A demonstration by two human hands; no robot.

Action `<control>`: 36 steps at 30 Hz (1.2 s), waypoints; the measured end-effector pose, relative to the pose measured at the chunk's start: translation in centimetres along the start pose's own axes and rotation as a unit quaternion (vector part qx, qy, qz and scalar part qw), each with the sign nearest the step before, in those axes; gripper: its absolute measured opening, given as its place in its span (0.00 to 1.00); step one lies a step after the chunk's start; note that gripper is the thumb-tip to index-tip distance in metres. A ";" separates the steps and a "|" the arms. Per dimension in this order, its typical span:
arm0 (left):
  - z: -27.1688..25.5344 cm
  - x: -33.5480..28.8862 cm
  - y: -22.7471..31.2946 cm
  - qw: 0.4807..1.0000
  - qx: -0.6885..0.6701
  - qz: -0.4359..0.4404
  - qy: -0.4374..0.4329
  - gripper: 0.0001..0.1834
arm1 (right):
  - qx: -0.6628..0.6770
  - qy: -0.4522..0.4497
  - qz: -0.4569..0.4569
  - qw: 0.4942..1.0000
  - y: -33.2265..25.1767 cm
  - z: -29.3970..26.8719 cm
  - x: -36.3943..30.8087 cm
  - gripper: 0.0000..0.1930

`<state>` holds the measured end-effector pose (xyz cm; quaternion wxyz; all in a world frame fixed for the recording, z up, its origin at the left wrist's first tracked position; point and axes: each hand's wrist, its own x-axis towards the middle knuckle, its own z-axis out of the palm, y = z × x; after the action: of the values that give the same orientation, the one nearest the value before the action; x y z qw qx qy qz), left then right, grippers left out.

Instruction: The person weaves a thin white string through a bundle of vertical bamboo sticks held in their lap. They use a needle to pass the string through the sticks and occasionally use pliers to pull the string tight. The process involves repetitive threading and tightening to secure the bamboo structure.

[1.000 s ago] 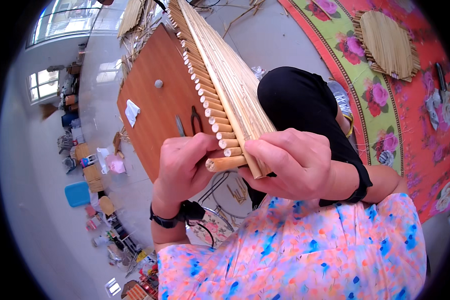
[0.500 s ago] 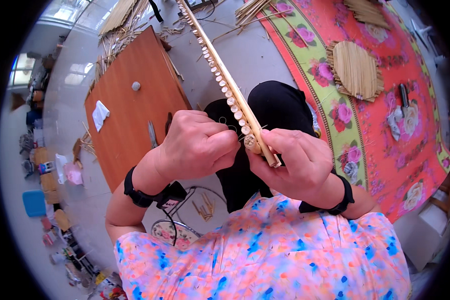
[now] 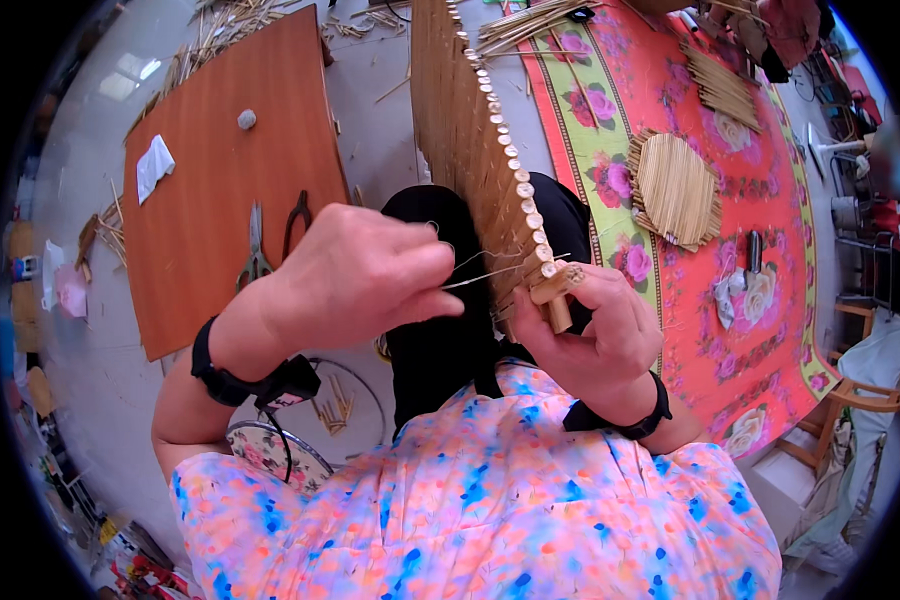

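Note:
A long panel of straw-coloured stalks (image 3: 470, 130) stands on edge between my knees, the round pale cut ends lined up along its rim. My right hand (image 3: 605, 325) grips its near end, thumb and fingers around the last short stalks (image 3: 557, 285). To the left, my left hand (image 3: 365, 265) is closed with a thin pale thread (image 3: 485, 275) pinched in its fingers. The thread runs taut to the panel's near corner, and a finer loop curls above it. Whether a needle is on it, I cannot make out.
At left a brown board (image 3: 210, 190) carries scissors (image 3: 255, 250), a white scrap (image 3: 154, 168) and a small grey ball (image 3: 246, 119). At right a red floral cloth (image 3: 770, 330) bears a round stalk mat (image 3: 678, 190) and a dark-handled tool (image 3: 754, 250). Loose stalks lie behind.
The panel has turned so its broad brown side shows. My left hand has drawn away from the panel's end, stretching the thread. My right hand keeps its hold.

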<state>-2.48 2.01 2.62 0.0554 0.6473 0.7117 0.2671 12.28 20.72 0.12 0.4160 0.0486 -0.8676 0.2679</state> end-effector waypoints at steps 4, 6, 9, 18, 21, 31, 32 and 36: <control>-0.3 1.0 0.9 0.990 -0.101 -0.051 0.085 0.11 | -0.018 -0.016 0.021 0.999 -0.8 -0.3 0.0 0.17; 0.2 1.6 0.9 0.983 -0.161 -0.050 0.069 0.11 | -0.024 -0.019 0.026 0.999 -1.0 -0.3 0.1 0.17; 1.5 2.1 0.4 0.986 -0.152 -0.015 0.069 0.13 | -0.026 -0.023 0.030 0.999 -1.1 -0.3 0.0 0.17; 1.0 3.1 -0.8 0.988 -0.114 0.105 0.017 0.13 | -0.030 -0.028 0.024 0.999 -1.3 0.1 -0.1 0.16; 0.7 2.7 -1.1 0.988 -0.105 0.110 -0.009 0.14 | -0.015 -0.021 0.018 0.999 -1.4 0.5 -0.2 0.15; -0.8 -2.9 -0.3 0.996 -0.093 -0.001 -0.003 0.10 | -0.088 -0.005 0.080 0.993 0.1 -0.9 -0.4 0.18; -0.4 -2.8 0.2 0.993 -0.109 -0.022 0.035 0.08 | -0.084 0.004 0.073 0.994 0.2 -0.8 -0.5 0.18; 1.6 -1.8 1.8 0.974 -0.158 -0.059 0.152 0.08 | -0.093 0.008 0.105 0.990 0.4 -0.7 -1.5 0.19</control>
<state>0.13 0.84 1.59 0.0634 0.5393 0.6973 0.4678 13.64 21.18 -0.81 0.3951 -0.0837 -0.8858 0.2286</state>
